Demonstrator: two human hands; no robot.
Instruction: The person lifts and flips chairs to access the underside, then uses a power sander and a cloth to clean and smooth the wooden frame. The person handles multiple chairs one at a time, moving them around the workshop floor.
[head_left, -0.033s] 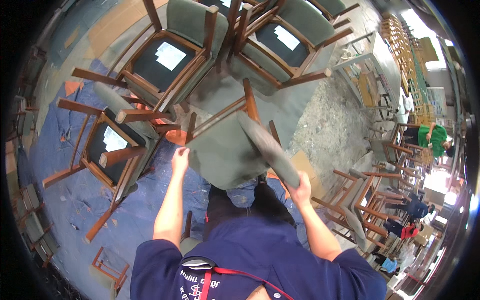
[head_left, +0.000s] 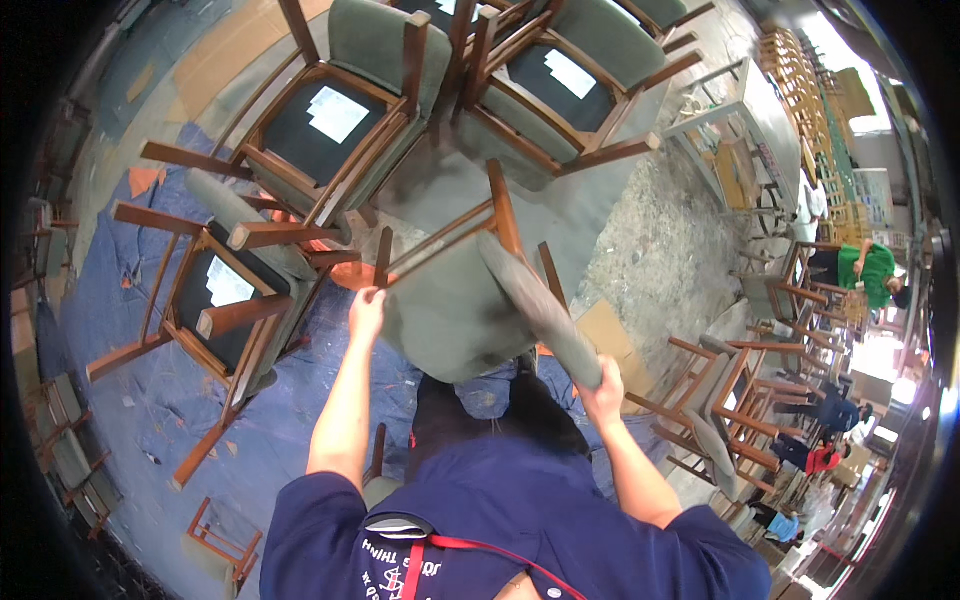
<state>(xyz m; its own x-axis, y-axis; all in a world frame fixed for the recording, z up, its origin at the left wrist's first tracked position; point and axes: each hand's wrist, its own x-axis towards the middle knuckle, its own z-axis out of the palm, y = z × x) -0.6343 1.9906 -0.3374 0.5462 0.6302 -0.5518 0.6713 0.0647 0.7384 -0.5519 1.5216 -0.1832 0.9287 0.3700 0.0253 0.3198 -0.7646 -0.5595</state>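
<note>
The left hand (head_left: pixel 366 312) grips the seat corner (head_left: pixel 394 300) of a grey-upholstered chair (head_left: pixel 450 312) with brown wooden legs (head_left: pixel 503 215); the right hand (head_left: pixel 603 392) grasps the end of its curved padded backrest (head_left: pixel 543 305). Chair position: between the hands.

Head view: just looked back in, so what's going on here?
A person in a navy-blue shirt is handling a brown wooden chair with grey upholstery. The right hand grips the near end of its grey padded backrest; the left hand is at the seat's left edge, its exact grip hard to make out. To the left, an upturned brown wooden chair shows its dark underside.
</note>
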